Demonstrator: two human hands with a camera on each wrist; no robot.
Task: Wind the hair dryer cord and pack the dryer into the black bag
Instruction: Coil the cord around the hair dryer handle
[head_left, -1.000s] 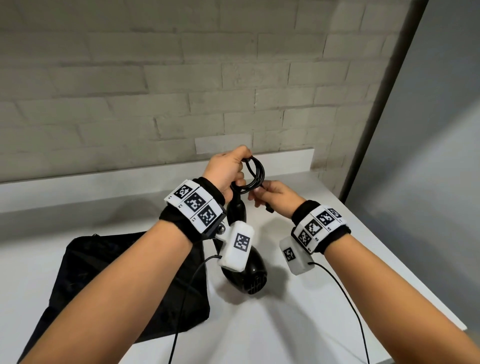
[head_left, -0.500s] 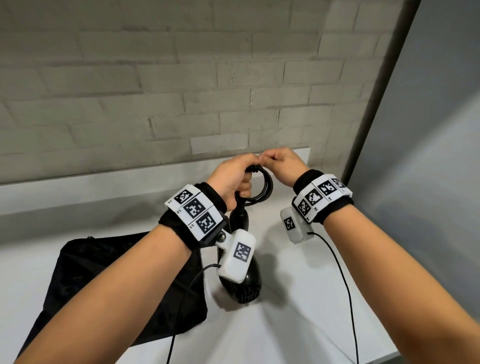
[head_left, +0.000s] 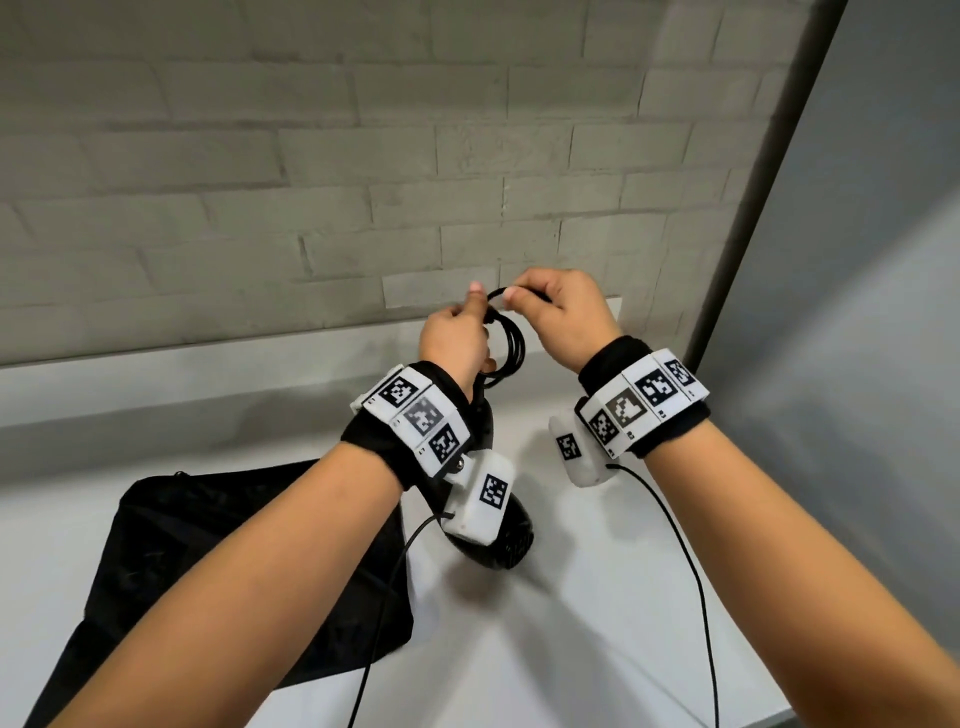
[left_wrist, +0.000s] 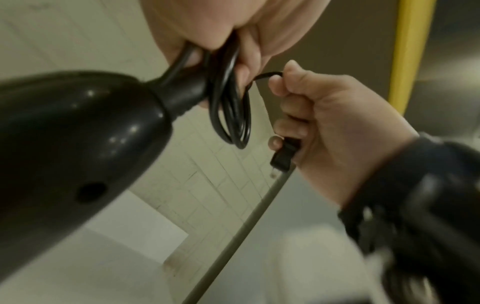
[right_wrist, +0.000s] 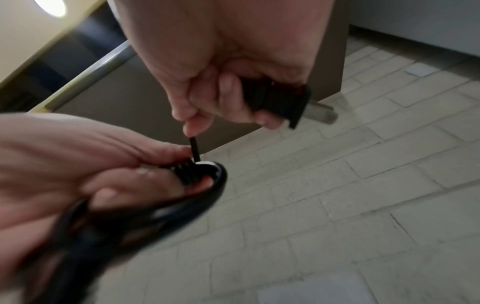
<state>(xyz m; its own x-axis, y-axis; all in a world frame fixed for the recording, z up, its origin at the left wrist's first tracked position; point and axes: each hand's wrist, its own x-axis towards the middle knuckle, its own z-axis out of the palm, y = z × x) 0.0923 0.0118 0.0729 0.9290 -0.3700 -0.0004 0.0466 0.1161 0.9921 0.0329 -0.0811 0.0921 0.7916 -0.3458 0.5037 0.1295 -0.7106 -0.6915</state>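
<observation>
The black hair dryer (head_left: 506, 545) hangs head down above the white counter, partly hidden by my left wrist. My left hand (head_left: 457, 340) grips the coiled black cord (head_left: 511, 345) together with the top of the dryer's handle (left_wrist: 182, 92). In the left wrist view the cord's loops (left_wrist: 231, 115) hang from my fingers. My right hand (head_left: 558, 312) holds the cord's free end above the coil, with the plug (right_wrist: 278, 100) tucked in its curled fingers; the plug (left_wrist: 283, 154) shows its metal prongs. The black bag (head_left: 171, 561) lies flat on the counter at lower left.
A grey brick wall (head_left: 311, 156) stands close behind the hands, with a white ledge (head_left: 208, 364) along its foot. A grey partition (head_left: 857, 260) rises at the right. The white counter (head_left: 571, 623) ends at the near right edge.
My right hand has risen from below the coil to above it, carrying the cord end over the loops. Both hands and the dryer have lifted a little.
</observation>
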